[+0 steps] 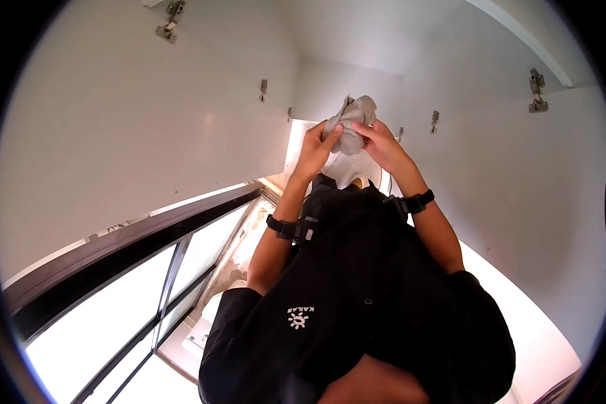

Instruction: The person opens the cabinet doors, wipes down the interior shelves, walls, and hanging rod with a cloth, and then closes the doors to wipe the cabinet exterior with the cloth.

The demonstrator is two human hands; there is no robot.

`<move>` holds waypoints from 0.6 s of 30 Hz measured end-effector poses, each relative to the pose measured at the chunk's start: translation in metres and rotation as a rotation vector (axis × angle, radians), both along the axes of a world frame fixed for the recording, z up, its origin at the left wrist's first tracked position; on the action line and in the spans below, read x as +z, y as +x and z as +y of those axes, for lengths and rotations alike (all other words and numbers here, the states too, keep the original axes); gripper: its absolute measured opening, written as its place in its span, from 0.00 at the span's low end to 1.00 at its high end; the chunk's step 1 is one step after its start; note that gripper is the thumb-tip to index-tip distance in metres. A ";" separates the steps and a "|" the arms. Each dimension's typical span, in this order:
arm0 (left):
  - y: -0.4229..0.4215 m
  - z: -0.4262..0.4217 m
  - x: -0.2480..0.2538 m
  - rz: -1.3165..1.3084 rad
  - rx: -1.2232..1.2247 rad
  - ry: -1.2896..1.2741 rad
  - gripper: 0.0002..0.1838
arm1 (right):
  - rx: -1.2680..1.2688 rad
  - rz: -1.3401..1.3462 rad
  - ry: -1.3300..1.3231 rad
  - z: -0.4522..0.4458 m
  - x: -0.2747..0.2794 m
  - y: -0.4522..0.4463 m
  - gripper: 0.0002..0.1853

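Clamping a bunched grey cloth (352,124) from either side, left hand (314,149) and right hand (385,145) sit partly closed.

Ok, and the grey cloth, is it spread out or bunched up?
Bunched up: the cloth shows thick, overlapping folds in a small bundle between the left hand and right hand, with no flat, open area.

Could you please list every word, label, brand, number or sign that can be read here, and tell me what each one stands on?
"KAILAS": white lettering, upside down in this view, on the black shirt, next to a white sun-like emblem.
I can make out no text on the grey cloth, the left wristband or the right wristband.
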State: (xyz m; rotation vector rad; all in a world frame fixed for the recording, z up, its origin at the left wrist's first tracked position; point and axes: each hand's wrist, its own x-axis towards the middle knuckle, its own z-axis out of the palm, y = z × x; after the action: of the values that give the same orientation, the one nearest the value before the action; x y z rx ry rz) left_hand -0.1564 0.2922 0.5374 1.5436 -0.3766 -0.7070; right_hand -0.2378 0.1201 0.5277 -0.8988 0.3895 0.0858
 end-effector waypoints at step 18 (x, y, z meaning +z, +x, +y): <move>0.049 0.056 -0.061 0.547 0.249 -0.221 0.17 | -0.024 0.288 -0.441 0.040 -0.032 0.060 0.34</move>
State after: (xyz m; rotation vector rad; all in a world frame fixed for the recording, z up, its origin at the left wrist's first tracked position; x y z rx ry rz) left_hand -0.1075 0.3486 0.4769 1.1069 0.1430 -0.8250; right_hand -0.1775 0.1599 0.4959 -1.3224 0.7048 0.1104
